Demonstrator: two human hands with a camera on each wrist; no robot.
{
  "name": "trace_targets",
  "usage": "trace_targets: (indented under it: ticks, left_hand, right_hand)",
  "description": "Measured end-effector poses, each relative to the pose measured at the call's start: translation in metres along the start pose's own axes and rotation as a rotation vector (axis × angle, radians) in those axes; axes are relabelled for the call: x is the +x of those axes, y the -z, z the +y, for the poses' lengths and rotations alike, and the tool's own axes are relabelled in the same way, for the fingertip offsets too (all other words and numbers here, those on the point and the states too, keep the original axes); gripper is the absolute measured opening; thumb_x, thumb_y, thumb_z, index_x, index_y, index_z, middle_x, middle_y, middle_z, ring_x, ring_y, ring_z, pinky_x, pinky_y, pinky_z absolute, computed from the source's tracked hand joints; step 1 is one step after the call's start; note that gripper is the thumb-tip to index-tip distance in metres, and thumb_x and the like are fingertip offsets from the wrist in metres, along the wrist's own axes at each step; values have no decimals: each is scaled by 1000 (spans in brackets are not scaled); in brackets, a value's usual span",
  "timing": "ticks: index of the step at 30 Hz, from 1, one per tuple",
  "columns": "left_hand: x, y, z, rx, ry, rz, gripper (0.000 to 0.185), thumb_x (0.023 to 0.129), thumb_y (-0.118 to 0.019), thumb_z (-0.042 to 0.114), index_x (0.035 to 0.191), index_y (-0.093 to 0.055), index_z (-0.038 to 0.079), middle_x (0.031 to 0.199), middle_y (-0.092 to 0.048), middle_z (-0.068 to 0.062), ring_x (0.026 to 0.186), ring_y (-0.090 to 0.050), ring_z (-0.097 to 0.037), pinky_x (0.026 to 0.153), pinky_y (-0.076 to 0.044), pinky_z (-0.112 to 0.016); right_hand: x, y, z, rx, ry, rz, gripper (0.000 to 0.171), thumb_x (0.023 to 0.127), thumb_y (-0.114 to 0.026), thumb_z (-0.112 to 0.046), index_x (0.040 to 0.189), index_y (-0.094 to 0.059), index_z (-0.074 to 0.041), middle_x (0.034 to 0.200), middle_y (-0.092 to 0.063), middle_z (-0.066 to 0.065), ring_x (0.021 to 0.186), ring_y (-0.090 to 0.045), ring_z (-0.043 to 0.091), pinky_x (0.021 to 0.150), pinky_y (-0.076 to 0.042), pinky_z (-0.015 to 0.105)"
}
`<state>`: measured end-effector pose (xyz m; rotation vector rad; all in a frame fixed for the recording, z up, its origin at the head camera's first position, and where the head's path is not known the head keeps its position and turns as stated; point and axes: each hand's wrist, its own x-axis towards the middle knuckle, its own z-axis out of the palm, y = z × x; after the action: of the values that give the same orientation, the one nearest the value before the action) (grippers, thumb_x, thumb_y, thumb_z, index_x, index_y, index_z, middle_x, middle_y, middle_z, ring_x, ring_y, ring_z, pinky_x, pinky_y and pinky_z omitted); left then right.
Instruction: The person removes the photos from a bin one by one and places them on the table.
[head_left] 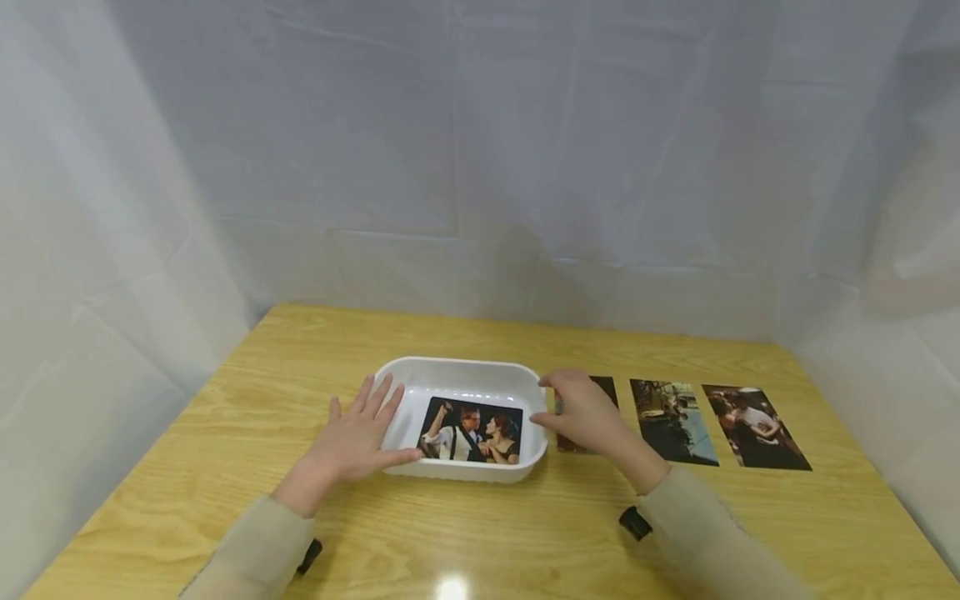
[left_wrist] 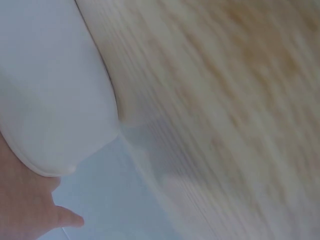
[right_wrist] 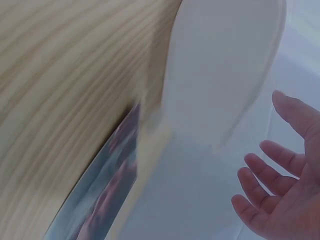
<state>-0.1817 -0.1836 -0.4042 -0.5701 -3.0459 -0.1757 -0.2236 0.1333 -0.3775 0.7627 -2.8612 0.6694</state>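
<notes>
A white rectangular dish (head_left: 465, 472) with rounded corners sits on the table. Lying in it is a photo (head_left: 471, 433) of a couple dancing. My left hand (head_left: 352, 437) has its fingers spread straight over the dish's left end, thumb along the near rim; the left wrist view has this hand (left_wrist: 27, 210) against the dish's outer wall (left_wrist: 50, 85). At the right end, my right hand (head_left: 588, 414) reaches to the rim with thumb and fingers apart. In the right wrist view its fingers (right_wrist: 260, 182) are loosely bent beside the dish (right_wrist: 220, 60), holding nothing.
Right of the dish, photos lie in a row on the wooden table (head_left: 225, 450): one partly hidden photo (head_left: 606, 387) under my right hand, a waterside photo (head_left: 675, 421), and a photo of an embracing couple (head_left: 756, 427). White sheeting (head_left: 480, 167) hangs behind and at both sides.
</notes>
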Motion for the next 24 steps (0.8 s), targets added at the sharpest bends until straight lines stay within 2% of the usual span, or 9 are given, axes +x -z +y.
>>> trace_targets:
  ticks: [4, 15, 24]
  left_hand:
    - [0, -1, 0, 12, 6, 0, 99, 73, -36, 74, 142, -15, 5, 147, -3, -14, 131, 4, -33, 92, -3, -67]
    - [0, -3, -2, -2, 1, 12, 100, 73, -37, 74, 142, -13, 5, 147, -1, -14, 131, 6, -32, 91, -2, -68]
    - [1, -4, -2, -10, -2, 10, 100, 73, -37, 74, 142, -13, 5, 147, -1, -14, 131, 7, -32, 91, -3, -69]
  right_hand:
    - [10, -10, -15, -29, 4, -48, 49, 74, -71, -34, 111, -57, -4, 111, -56, 8, 102, -51, 24, 83, -44, 37]
    - [27, -32, -36, -21, 89, -169, 55, 73, -71, -35, 115, -54, -3, 115, -53, 10, 106, -49, 24, 86, -43, 36]
    - [33, -55, -43, -146, 75, -282, 76, 69, -70, -48, 125, -47, -2, 120, -50, 12, 109, -47, 25, 88, -41, 37]
